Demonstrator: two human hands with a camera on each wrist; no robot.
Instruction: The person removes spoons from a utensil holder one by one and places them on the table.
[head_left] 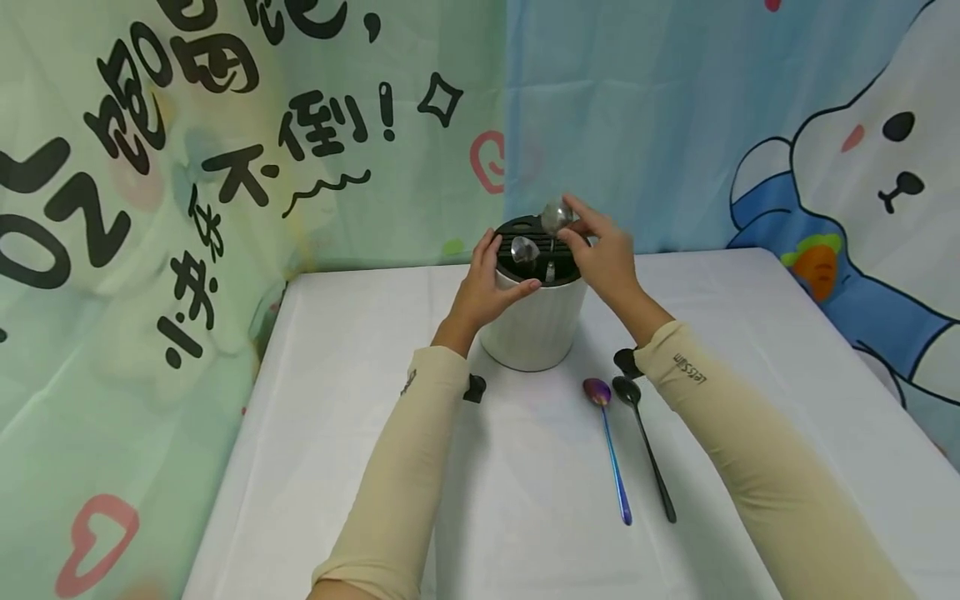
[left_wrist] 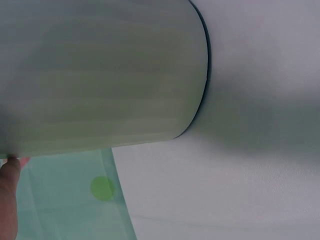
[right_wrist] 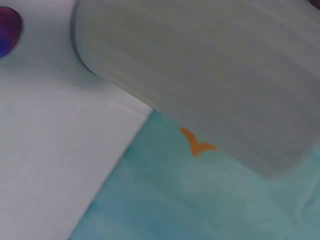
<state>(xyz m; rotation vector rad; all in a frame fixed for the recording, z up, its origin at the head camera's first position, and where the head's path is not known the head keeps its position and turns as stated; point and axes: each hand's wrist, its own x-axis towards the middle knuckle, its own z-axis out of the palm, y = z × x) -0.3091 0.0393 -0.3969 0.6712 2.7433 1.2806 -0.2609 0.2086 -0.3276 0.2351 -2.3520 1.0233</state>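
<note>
right wrist view, white holder [right_wrist: 200, 75] cropped, purple spoon [right_wrist: 7, 32] cut off

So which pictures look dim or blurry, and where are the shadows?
Head view: bright, with soft grey shadows on the white tabletop beside the sleeves; left wrist view: dimmer, the white container looking grey-green, with a blurry-edged shadow past its base; right wrist view: also dim, the white container's edge fuzzy at lower right.

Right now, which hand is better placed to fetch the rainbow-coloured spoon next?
Probably the right hand, once it releases the silver spoon it pinches. The rainbow-coloured spoon lies nearer that arm, while the left hand holds the white utensil holder.
</note>
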